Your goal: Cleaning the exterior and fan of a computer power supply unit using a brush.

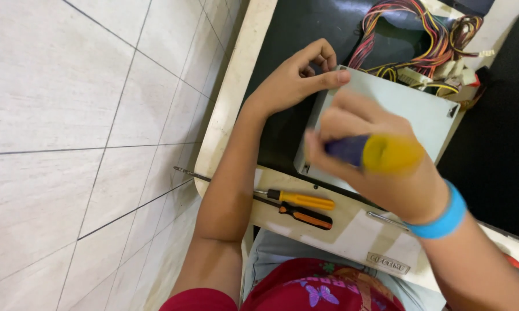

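- The grey metal power supply box point(398, 109) lies flat on the dark top of the desk point(282, 34); it serves here as the landmark for everything else
- The left hand point(297, 78) rests on the box's upper-left corner; its fingers are curled narrow, the index finger stretched along the box's top edge, holding nothing
- The right hand point(374, 161) hovers over the box's near edge, blurred; it is closed around a screwdriver with a yellow and blue handle point(374, 152); the tip of that tool is hidden, so whether it touches the box I cannot tell
- A blue wristband point(444, 216) circles the right wrist, just nearer than the box
- A bundle of coloured wires with white connectors point(426, 40) spills from the box's far side
- On the pale front strip of the desk, nearer than the box and to its left, lie two more tools side by side: a yellow-handled screwdriver point(302, 200) and, just nearer, a black and orange screwdriver point(305, 217); their shafts point left past the left forearm
- A thin metal shaft point(386, 220) lies on the same strip, near the box's near right side
- Pale floor tiles point(69, 144) spread well to the left of the box
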